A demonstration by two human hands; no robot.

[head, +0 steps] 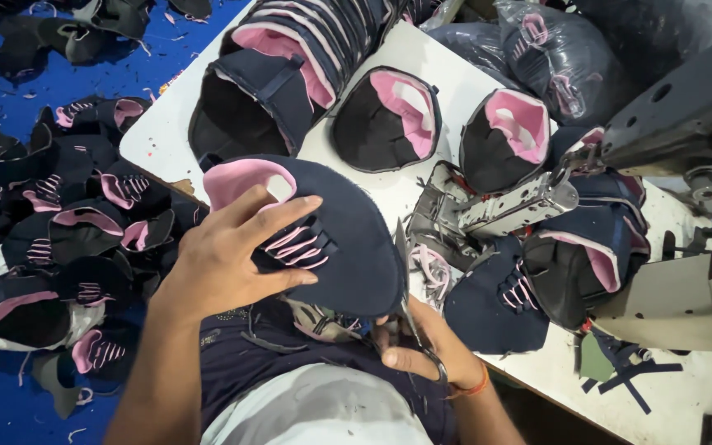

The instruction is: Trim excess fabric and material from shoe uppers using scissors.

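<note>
One navy shoe upper (348, 239), toe toward table (471, 91), under left hand (224, 264).

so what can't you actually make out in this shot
- Right hand, head view: the shoe upper covers its fingertips, so the grip on the scissors is unclear.
- Scissors: blades partly behind the upper.
- Left hand: palm side hidden against the upper.
- Sewing machine: cut off by the right edge.
- Bagged pieces: blurred by dark plastic.
</note>
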